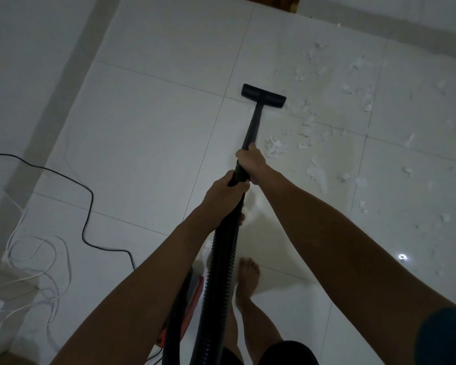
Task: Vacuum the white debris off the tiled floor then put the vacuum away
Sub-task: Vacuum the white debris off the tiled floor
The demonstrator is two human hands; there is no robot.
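The black vacuum wand runs forward to a flat floor nozzle resting on the white tiled floor. My right hand grips the wand higher up. My left hand grips it just behind, where the ribbed black hose begins. White debris lies scattered over the tiles to the right of the nozzle. The red and black vacuum body sits low by my left leg, partly hidden by my arm.
A black power cord snakes over the floor at left. Loose white cables lie tangled at the lower left near the wall. My bare foot stands behind the hose. A brown door frame shows at the top.
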